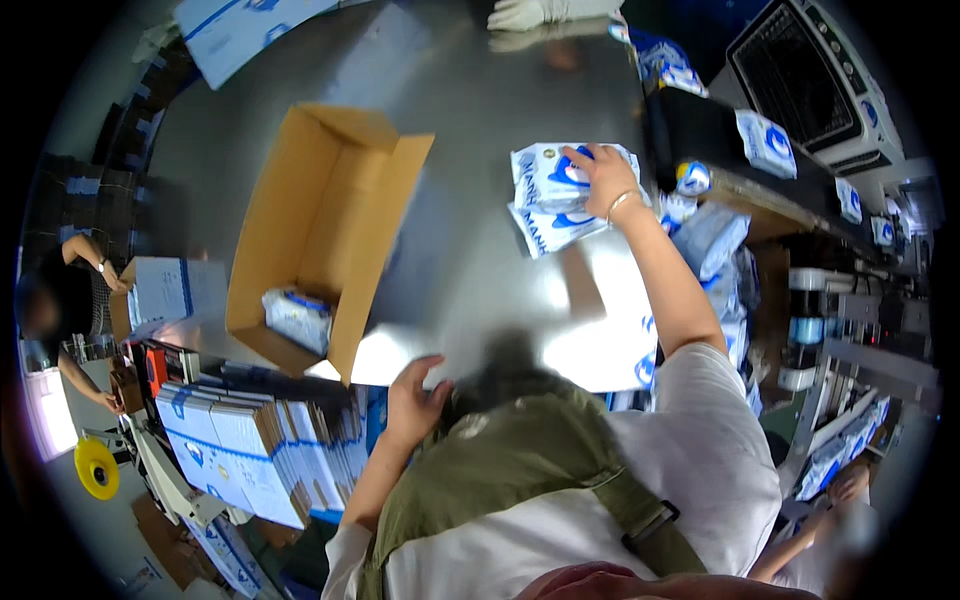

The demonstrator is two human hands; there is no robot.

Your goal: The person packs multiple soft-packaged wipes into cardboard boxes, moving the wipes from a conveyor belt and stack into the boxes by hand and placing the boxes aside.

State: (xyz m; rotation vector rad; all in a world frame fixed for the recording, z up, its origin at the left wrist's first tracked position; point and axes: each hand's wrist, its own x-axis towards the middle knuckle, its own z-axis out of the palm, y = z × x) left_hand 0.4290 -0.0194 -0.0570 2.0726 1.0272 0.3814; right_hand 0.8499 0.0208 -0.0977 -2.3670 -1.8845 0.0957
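Two white-blue packets (540,192) overlap on the tabletop (470,290) in head view; right hand (608,182) on upper one, fingers partly spread, can't tell if pinching. One open carton (300,215), at least one pouch (297,322) inside. One left hand (412,405) near tabletop edge, fingers loosely curled, thumb apart.

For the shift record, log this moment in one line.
right hand: on white-blue packets; left hand: empty; open carton: packet inside

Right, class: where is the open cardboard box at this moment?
In the head view, the open cardboard box is left of centre on the metal table, to the left of the white-and-blue packets at the person's right hand.
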